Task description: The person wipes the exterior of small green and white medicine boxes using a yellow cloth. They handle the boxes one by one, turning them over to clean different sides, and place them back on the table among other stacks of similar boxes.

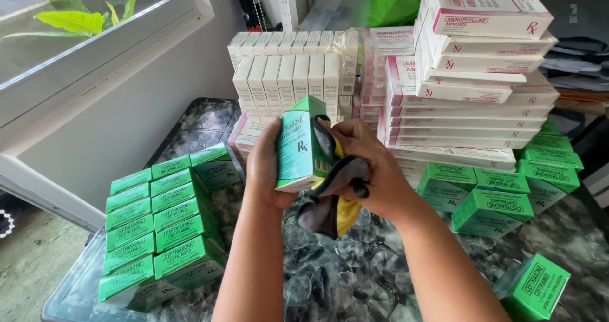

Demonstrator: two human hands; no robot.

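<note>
Both bare forearms rise from the near edge and meet at mid-scene. The left hand (266, 170) is raised, thumb near, fingers (274, 130) wrapped round behind. The right hand (371, 170) is clenched beside it, knuckles up.

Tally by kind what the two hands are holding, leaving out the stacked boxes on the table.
Green box, in the left hand: 1
Grey and yellow cloth, in the right hand, pressed to the box: 1
Total: 2
</note>
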